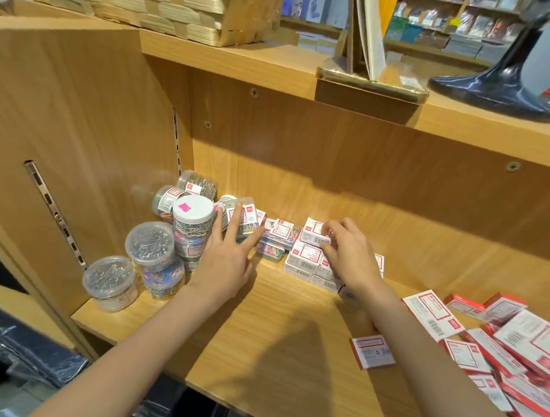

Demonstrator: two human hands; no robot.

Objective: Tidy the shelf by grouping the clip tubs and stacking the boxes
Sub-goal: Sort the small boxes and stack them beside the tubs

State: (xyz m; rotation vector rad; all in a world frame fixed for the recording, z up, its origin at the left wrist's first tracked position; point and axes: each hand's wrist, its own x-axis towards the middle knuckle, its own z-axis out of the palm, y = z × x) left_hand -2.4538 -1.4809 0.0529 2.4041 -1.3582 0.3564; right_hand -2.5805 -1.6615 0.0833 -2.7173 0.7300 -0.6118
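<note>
Round clear clip tubs (150,246) stand grouped at the shelf's left end, some stacked; the tallest has a white lid with a pink sticker (192,211). My left hand (229,254) lies flat with fingers spread against clear rectangular clip boxes (245,218) just right of the tubs. More clear boxes of coloured clips (275,240) sit between my hands. My right hand (345,248) grips a small white-and-red box (314,231) on top of a stack of similar boxes (306,261).
Loose white-and-red boxes (516,348) lie piled at the right end of the wooden shelf (276,321), one (373,351) near the front edge. The shelf's side panel (78,132) stands left. A woven basket (144,3) sits on the counter above.
</note>
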